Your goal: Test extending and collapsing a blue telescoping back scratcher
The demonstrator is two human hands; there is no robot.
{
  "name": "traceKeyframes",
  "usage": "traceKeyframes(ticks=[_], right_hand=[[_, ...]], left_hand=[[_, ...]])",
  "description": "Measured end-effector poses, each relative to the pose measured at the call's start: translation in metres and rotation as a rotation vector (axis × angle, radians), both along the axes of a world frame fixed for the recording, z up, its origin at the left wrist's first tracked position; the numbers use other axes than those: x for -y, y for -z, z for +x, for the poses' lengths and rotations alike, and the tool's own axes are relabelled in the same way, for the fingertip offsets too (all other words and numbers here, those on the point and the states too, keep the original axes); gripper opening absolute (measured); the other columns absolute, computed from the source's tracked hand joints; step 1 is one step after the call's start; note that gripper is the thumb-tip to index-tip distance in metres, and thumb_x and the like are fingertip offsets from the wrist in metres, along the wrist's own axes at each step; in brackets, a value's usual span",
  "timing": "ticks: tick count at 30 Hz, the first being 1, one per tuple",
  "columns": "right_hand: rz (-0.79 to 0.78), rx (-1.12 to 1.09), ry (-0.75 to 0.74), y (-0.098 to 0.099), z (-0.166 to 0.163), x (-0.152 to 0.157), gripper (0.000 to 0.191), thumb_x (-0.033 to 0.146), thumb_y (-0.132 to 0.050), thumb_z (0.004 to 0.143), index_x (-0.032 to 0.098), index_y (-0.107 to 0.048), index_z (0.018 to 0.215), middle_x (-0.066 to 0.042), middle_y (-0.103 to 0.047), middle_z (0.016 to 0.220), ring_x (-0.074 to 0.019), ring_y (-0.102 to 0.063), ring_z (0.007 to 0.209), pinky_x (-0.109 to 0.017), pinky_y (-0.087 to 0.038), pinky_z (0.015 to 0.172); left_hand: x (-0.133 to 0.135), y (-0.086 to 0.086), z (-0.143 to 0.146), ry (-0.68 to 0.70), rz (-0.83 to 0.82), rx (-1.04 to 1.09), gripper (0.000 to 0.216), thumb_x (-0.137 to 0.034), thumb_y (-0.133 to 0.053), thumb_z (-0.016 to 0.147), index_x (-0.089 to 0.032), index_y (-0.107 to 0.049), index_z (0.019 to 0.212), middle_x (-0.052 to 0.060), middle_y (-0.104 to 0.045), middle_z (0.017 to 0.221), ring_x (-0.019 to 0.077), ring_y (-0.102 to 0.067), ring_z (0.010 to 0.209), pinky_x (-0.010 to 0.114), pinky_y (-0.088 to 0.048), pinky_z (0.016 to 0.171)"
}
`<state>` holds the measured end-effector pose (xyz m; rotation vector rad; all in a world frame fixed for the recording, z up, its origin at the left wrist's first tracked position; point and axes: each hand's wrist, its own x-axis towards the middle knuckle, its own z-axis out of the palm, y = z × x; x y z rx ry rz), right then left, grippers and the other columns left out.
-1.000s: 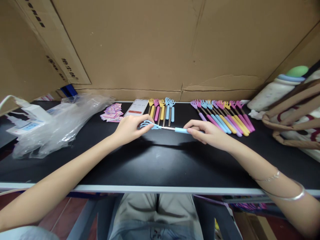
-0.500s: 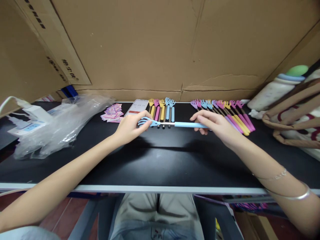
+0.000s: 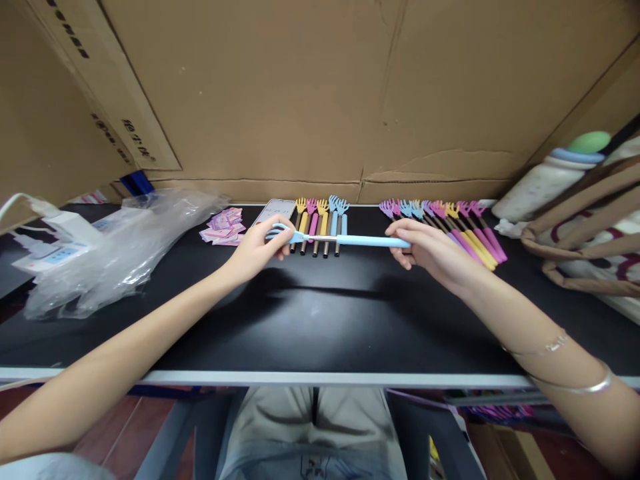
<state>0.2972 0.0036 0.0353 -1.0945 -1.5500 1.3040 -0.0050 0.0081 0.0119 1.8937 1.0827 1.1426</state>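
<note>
I hold a blue telescopic back scratcher (image 3: 350, 240) level above the black table (image 3: 320, 320). My left hand (image 3: 255, 250) pinches its claw end. My right hand (image 3: 430, 250) grips the blue handle end. A short stretch of metal rod shows between claw and handle. Just behind it lies a small row of scratchers (image 3: 323, 220) in yellow, pink and blue. A longer row of scratchers (image 3: 450, 223) in purple, blue, pink and yellow lies beside my right hand.
A phone (image 3: 274, 212) and pink paper packets (image 3: 224, 227) lie left of the small row. A crumpled clear plastic bag (image 3: 115, 253) and a white power strip (image 3: 55, 243) sit far left. Cardboard (image 3: 320, 93) walls the back; a bottle (image 3: 545, 180) and brown-strapped bag (image 3: 590, 247) stand right.
Both hands carried the blue scratcher away from me, toward the small row, and a little left. The metal rod between claw and handle looks shorter now.
</note>
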Motion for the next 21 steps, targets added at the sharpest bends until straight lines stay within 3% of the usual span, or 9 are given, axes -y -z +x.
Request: traceKeyframes(ticks=[12,21], right_hand=[[0.020,0.004,-0.030,0.001,-0.001,0.001,0.023,0.038,-0.062,0.082,0.019,-0.053,0.093,0.001,-0.054,0.070,-0.0093,-0.047,0.054,-0.024,-0.036,0.048],[-0.065,0.021,-0.123,0.026,-0.003,-0.010,0.026,0.041,-0.059,0.083,0.019,-0.050,0.094,0.007,-0.042,0.060,-0.0098,-0.045,0.049,-0.025,-0.033,0.049]], left_hand=[[-0.005,0.003,-0.004,-0.052,-0.012,-0.018,0.026,-0.044,-0.056,0.086,-0.018,-0.053,0.090,-0.004,-0.056,0.061,0.0103,-0.054,0.055,0.022,-0.046,0.057],[0.000,-0.001,-0.003,-0.067,0.005,-0.121,0.022,-0.039,-0.052,0.086,-0.019,-0.054,0.095,-0.007,-0.052,0.050,0.0114,-0.053,0.048,0.023,-0.043,0.057]])
